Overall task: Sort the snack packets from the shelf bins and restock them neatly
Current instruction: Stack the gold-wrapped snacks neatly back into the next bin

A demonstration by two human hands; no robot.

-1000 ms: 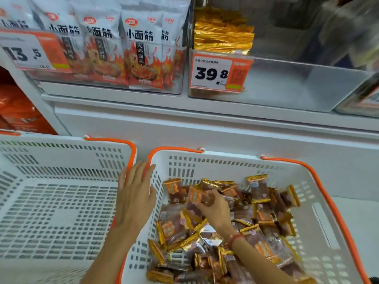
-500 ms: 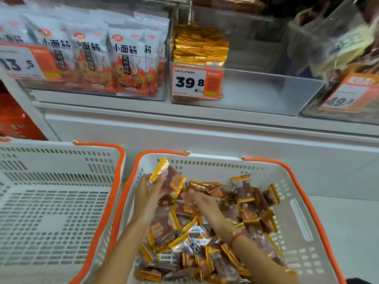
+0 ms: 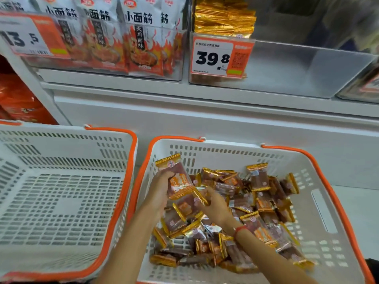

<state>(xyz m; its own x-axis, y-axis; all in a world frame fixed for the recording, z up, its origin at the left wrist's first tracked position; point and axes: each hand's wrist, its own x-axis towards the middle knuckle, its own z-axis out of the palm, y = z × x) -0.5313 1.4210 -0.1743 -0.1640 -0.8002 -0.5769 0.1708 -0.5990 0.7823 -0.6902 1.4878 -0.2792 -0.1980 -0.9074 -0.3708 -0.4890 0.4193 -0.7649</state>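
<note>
A white basket with an orange rim [image 3: 326, 203] holds a heap of several small brown snack packets with gold ends [image 3: 254, 206]. My left hand [image 3: 160, 189] grips one such packet [image 3: 178, 179] upright at the basket's near-left side. My right hand [image 3: 215, 208] is down in the pile just right of it, fingers curled on a second packet [image 3: 188, 203] lying below the first. On the shelf above, a clear bin [image 3: 287, 72] with a 39.8 price tag [image 3: 213, 56] holds a stack of gold packets [image 3: 223, 19] at its back left.
A second white basket [image 3: 61, 201] stands to the left with nothing inside. Above it a clear bin holds white and red flame-printed bags [image 3: 141, 42] behind a 13.5 tag [image 3: 24, 35]. Orange packs [image 3: 18, 103] sit at far left. A white shelf front [image 3: 205, 117] runs behind the baskets.
My left hand left the basket rim, reached into the pile and lifted a packet upright. My right hand stayed in the pile and took hold of another packet.
</note>
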